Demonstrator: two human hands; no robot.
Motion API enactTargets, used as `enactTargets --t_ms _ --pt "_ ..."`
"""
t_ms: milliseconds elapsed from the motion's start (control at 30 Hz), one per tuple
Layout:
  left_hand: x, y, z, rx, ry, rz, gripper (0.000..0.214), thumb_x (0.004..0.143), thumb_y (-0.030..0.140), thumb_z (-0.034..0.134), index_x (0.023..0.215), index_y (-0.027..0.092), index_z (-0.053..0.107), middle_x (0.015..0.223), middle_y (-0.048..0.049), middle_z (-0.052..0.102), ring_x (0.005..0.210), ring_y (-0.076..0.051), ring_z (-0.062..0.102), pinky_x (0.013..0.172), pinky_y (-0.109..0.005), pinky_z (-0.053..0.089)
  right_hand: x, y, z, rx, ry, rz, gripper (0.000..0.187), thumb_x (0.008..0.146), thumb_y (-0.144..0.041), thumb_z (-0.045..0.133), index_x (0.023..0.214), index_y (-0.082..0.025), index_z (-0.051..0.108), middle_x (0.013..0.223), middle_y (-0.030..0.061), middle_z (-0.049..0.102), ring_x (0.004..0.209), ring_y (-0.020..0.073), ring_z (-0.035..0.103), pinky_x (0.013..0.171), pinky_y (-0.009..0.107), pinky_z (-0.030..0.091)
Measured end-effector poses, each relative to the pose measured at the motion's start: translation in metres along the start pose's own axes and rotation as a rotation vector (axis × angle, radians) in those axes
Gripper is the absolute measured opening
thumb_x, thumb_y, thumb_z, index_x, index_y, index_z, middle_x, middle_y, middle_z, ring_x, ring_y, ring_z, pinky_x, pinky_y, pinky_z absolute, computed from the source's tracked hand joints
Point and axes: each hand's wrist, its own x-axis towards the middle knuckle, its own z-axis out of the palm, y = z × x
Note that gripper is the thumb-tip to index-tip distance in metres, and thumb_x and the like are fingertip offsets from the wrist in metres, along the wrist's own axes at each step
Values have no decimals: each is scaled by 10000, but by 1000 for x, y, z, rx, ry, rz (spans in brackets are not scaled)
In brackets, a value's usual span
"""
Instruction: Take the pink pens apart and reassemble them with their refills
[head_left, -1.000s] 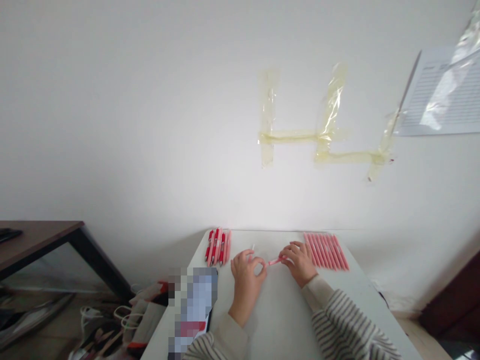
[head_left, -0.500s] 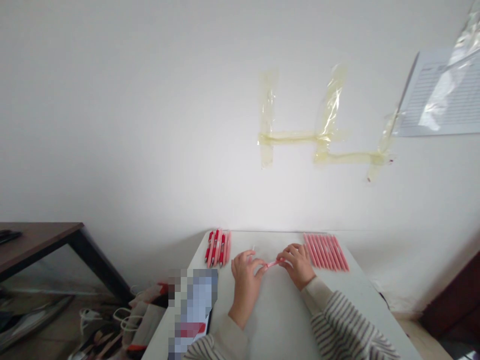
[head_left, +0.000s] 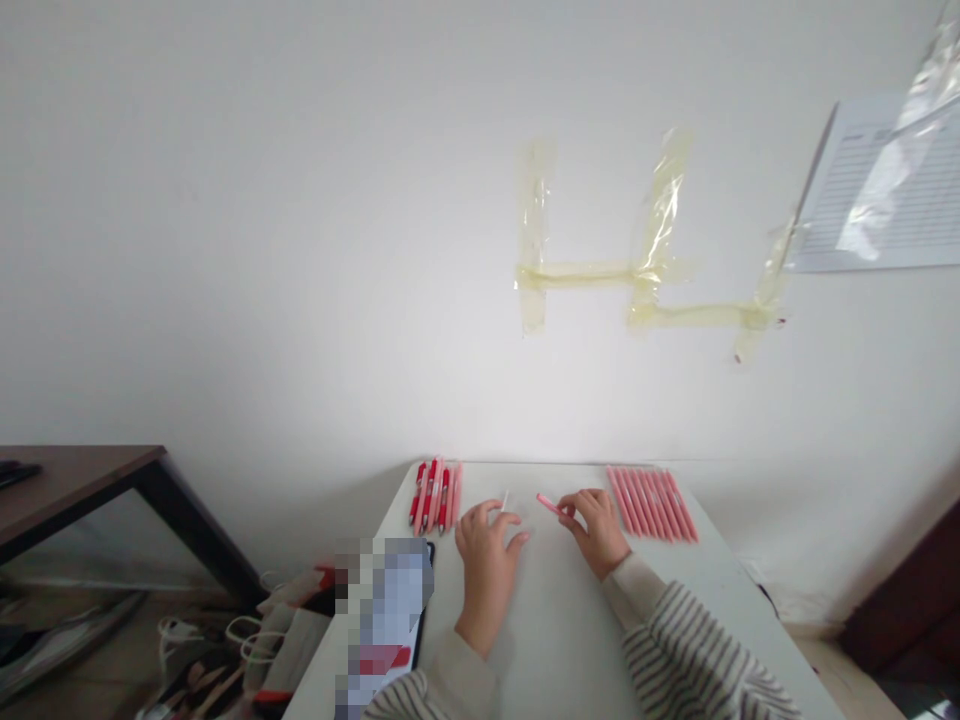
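My right hand [head_left: 596, 526] pinches a pink pen barrel [head_left: 549, 503] that points up and to the left over the white table [head_left: 555, 640]. My left hand [head_left: 486, 548] rests a little to the left of it, its fingers curled toward a thin white pen refill [head_left: 504, 500] lying just beyond them. A row of several pink barrels [head_left: 651, 503] lies right of my right hand. Several red and pink pens [head_left: 435, 494] lie in a bunch at the table's far left.
A blurred-out flat object [head_left: 384, 620] lies at the table's left edge. A dark wooden desk [head_left: 71, 485] stands to the left, with bags and cables [head_left: 232, 650] on the floor. Tape strips [head_left: 637, 270] and a sheet of paper [head_left: 877, 190] hang on the wall.
The two hands held the pink barrel between them; now they have drawn apart. My right hand has lifted the barrel and tilted it, and my left hand has let go.
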Motion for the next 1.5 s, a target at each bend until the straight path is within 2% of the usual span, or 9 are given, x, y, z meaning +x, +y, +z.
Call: enactTargets --t_ms 133,300,533,900,1100,1267,1500 --pt "-1 3 -8 133 11 -28 178 759 241 719 924 306 741 1193 -38 634 1178 -288 494 1070 -540 336 0 5 4 26 50 -15 219 953 -324 554 1131 -309 682 920 42 699 960 248 574 887 413 452" --pt "-3 3 -13 293 33 -68 188 820 335 656 990 302 731 1240 -52 610 1211 -303 458 1097 -615 246 2 5 4 78 107 -23 164 948 -346 562 1010 -278 698 895 42 702 951 248 581 869 403 457" --pt "-3 2 -15 388 60 -58 241 890 352 542 950 246 750 1240 -78 625 1222 -312 448 1100 -604 253 2 5 1 129 211 22 160 909 -391 610 933 -245 670 936 54 716 974 256 591 878 419 460" --pt "-1 1 -11 341 46 -59 244 894 329 530 856 243 754 1230 -73 641 1211 -321 464 1077 -616 275 2 9 -1 94 130 52 152 904 -366 599 963 -278 707 983 48 737 996 262 622 926 465 456" --pt "1 5 -14 258 54 -78 217 881 328 553 851 243 751 1200 -74 645 1172 -305 495 1036 -554 334 2 8 -3 96 105 56 150 892 -355 600 953 -286 718 1000 54 733 1008 260 631 956 484 457" --pt "2 5 -11 189 84 -59 184 876 298 567 878 253 746 1161 -67 642 1154 -272 519 1032 -485 362 1 9 1 -6 23 110 134 861 -341 634 961 -318 721 957 26 735 1037 268 632 1021 562 400" --pt "2 5 -10 129 107 -74 209 899 335 553 892 266 750 1144 -68 633 1142 -264 528 1019 -463 379 3 7 -4 30 91 31 172 905 -377 595 1014 -303 705 991 34 741 1022 251 627 987 514 429"
